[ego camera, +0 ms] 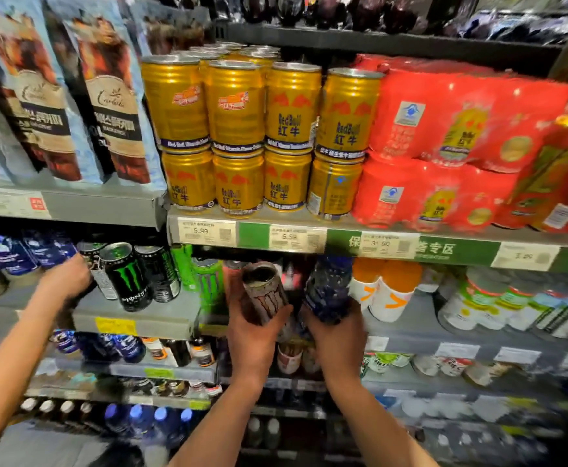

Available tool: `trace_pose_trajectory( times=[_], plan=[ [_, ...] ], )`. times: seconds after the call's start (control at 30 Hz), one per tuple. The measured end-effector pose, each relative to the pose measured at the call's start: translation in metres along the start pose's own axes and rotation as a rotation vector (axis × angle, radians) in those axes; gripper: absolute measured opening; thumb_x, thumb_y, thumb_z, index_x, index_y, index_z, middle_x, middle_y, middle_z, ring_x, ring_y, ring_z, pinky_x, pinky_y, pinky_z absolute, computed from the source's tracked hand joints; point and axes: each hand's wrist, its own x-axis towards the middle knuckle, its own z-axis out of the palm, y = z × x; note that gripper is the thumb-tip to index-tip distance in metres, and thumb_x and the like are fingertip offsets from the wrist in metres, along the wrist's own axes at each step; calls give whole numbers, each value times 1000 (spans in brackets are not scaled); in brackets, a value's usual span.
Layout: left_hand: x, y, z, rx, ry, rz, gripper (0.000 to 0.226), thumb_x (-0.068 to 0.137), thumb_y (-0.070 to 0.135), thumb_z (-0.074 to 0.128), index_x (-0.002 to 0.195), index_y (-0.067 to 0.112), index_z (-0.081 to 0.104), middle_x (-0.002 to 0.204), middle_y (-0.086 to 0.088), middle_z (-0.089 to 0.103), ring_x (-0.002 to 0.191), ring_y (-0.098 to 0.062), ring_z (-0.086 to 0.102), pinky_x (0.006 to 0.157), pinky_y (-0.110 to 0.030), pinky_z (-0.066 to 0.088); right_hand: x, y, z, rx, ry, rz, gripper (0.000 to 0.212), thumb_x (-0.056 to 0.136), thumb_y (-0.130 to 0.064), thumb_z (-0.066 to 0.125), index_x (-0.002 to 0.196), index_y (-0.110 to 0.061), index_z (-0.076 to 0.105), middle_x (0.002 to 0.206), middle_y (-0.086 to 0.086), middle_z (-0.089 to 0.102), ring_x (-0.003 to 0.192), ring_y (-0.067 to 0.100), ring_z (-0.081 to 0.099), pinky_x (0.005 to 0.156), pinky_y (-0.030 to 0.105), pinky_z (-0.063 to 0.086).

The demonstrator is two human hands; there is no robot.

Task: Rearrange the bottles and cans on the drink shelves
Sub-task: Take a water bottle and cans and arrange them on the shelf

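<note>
My left hand (252, 342) grips a pale Monster can (266, 296), tilted with its top toward the shelf, in front of the middle shelf. Right beside it, my right hand (338, 342) holds a dark blue bottle (326, 289) from below, its top under the shelf edge. Behind the can stand green Monster cans (208, 281). Black Monster cans (129, 276) stand to the left on a grey shelf (147, 318). Gold Red Bull cans (262, 136) are stacked two high on the shelf above.
Another person's arm reaches in from the lower left, its hand (65, 278) by the black cans. Red multipacks (444, 146) fill the upper right. White bottles with orange caps (385, 291) stand right of the blue bottle. Coffee pouches (107, 102) hang upper left. Lower shelves hold small bottles.
</note>
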Motion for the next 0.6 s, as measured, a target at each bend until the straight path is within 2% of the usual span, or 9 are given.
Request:
trace_pose_trajectory(
  times=[0.1, 0.17, 0.2, 0.27, 0.33, 0.43, 0.53, 0.6],
  plan=[
    [0, 1, 22, 63, 13, 37, 87, 55, 52, 88, 131, 22, 57, 124, 1, 69, 113, -18, 67, 95, -40, 55, 2, 10, -30, 13, -37, 15, 55, 67, -37, 90, 114, -28, 62, 104, -15, 68, 91, 4, 64, 67, 6, 42],
    [2, -1, 37, 136, 33, 82, 64, 62, 41, 89, 118, 23, 64, 111, 2, 72, 102, -18, 69, 86, -38, 56, 3, 17, -48, 33, -65, 28, 55, 66, -30, 92, 111, -32, 59, 98, -20, 65, 86, -1, 62, 64, 0, 40],
    [3, -4, 45, 174, 47, 103, 51, 67, 34, 89, 111, 24, 66, 106, 2, 71, 98, -19, 68, 83, -39, 56, 4, 22, -57, 31, -78, 26, 56, 65, -29, 92, 110, -32, 58, 95, -19, 64, 83, -1, 62, 64, 1, 40],
    [8, -8, 61, 233, 57, 128, 36, 75, 34, 82, 105, 23, 67, 99, 1, 69, 93, -21, 66, 82, -46, 55, 6, 31, -71, 5, -98, 19, 60, 64, -30, 93, 112, -28, 58, 97, -13, 65, 84, 4, 61, 72, 14, 46],
    [12, -10, 74, 204, 97, 79, 46, 71, 32, 86, 108, 19, 63, 101, -1, 68, 94, -21, 65, 86, -47, 55, 9, 41, -81, 28, -124, 13, 62, 63, -28, 94, 113, -27, 57, 102, -8, 68, 90, 8, 65, 77, 21, 50],
    [9, -12, 92, 188, 228, 70, 66, 65, 16, 94, 118, 11, 55, 106, -6, 60, 98, -25, 58, 93, -42, 50, 11, 54, -96, 46, -180, 0, 61, 63, -30, 94, 111, -31, 55, 100, -13, 68, 91, 6, 67, 72, 6, 45],
    [3, -19, 101, 206, 273, 76, 66, 71, 18, 91, 124, 8, 54, 111, -6, 56, 105, -27, 55, 97, -42, 48, 11, 63, -108, 47, -231, -7, 64, 62, -40, 93, 115, -27, 60, 104, -11, 71, 94, 4, 68, 72, 5, 45],
    [-1, -20, 104, 231, 291, 71, 64, 75, 18, 88, 128, 6, 55, 115, 0, 53, 111, -24, 53, 102, -40, 45, 12, 67, -117, 65, -266, -22, 65, 61, -37, 94, 117, -22, 63, 106, -11, 72, 95, -7, 66, 72, 1, 43]
  ],
)
